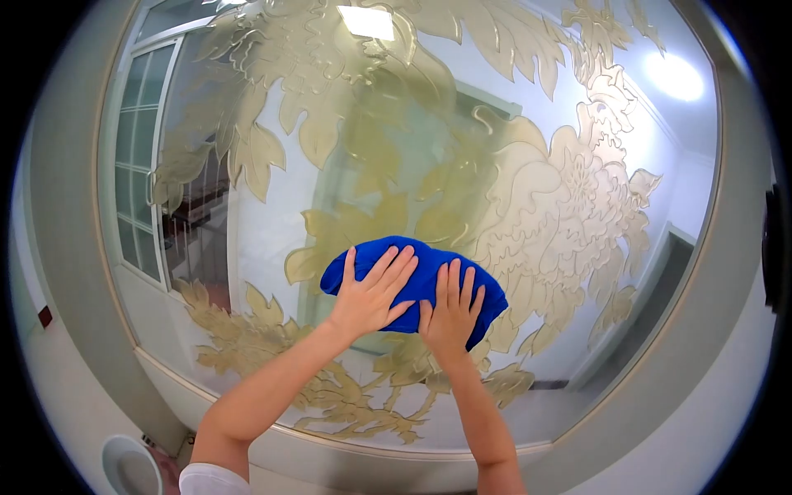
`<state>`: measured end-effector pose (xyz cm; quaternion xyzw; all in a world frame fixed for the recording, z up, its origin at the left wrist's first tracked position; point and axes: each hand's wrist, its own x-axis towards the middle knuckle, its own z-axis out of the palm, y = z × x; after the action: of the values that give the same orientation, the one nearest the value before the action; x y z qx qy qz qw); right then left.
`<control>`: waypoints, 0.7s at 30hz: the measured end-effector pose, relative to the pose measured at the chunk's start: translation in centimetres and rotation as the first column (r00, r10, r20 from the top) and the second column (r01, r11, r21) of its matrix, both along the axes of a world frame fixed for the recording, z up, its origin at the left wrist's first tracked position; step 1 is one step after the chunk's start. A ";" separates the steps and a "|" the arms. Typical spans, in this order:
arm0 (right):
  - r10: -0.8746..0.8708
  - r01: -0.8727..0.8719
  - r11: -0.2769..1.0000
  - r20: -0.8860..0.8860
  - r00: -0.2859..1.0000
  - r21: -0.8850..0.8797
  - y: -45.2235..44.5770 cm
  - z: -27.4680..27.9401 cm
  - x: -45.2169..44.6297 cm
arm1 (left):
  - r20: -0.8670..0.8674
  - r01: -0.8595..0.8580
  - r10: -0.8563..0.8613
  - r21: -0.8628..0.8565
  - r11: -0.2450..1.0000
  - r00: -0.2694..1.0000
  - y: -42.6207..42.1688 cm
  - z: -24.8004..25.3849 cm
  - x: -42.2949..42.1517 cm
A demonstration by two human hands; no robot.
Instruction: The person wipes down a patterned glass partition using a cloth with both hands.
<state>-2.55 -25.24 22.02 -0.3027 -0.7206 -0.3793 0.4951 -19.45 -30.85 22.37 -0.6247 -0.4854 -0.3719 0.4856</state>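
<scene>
"From the head camera's side, what are the hands doing?"

"Both lie flat on a blue cloth (422,278), fingers spread. The left hand (371,293) rests on its left part, the right hand (450,318) on its right part, just beside it. The two hands are apart, thumbs turned towards each other."

"And where is the cloth?"

"Up against the big glass panel (268,219), below its middle. Pale gold flowers (561,194) spread over the glass, around the cloth and above it, and a wide frame (738,264) runs round the edge."

"What's that in the paned door (140,157) at the left?"

"Dark things show beside it, but I can't fairly say whether they're behind the glass or reflected in it."

"Anything low down?"

"A pale basin (124,446) at the lower left, well apart from the hands, and a white sleeve (213,481) on the left arm."
</scene>
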 end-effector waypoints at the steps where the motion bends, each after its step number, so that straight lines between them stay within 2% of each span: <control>1: 0.000 0.000 1.000 0.002 1.000 0.004 -0.1 -0.4 0.0 | -0.003 0.001 -0.001 -0.013 1.000 1.000 0.0 -0.3 -0.2; 6: 0.010 -0.011 1.000 0.084 0.996 0.017 -0.3 -1.4 -0.1 | -0.050 0.001 0.000 0.013 1.000 0.999 -0.2 -2.1 -1.7; 11: 0.015 -0.021 0.999 0.149 0.989 0.033 -0.5 -0.9 0.3 | -0.105 -0.004 0.004 0.004 1.000 0.994 -1.0 -1.9 -2.9; 14: 0.046 -0.061 0.995 0.193 0.980 0.074 -0.8 0.7 0.2 | -0.123 0.001 0.001 0.015 1.000 0.992 -1.3 -1.1 -3.5; 16: 0.022 -0.039 0.997 0.219 0.976 0.074 -1.2 1.8 0.0 | -0.097 -0.023 0.018 -0.043 0.999 0.995 -1.4 -0.4 -3.8; 21: 0.060 -0.077 0.994 0.198 0.978 0.082 -1.5 5.1 -0.9 | -0.054 -0.023 0.022 -0.007 1.000 0.998 -2.1 2.8 -4.3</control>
<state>-3.49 -26.76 27.13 -0.2166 -0.7582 -0.4216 0.4477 -23.71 -32.95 25.20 -0.6309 -0.4805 -0.3477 0.5002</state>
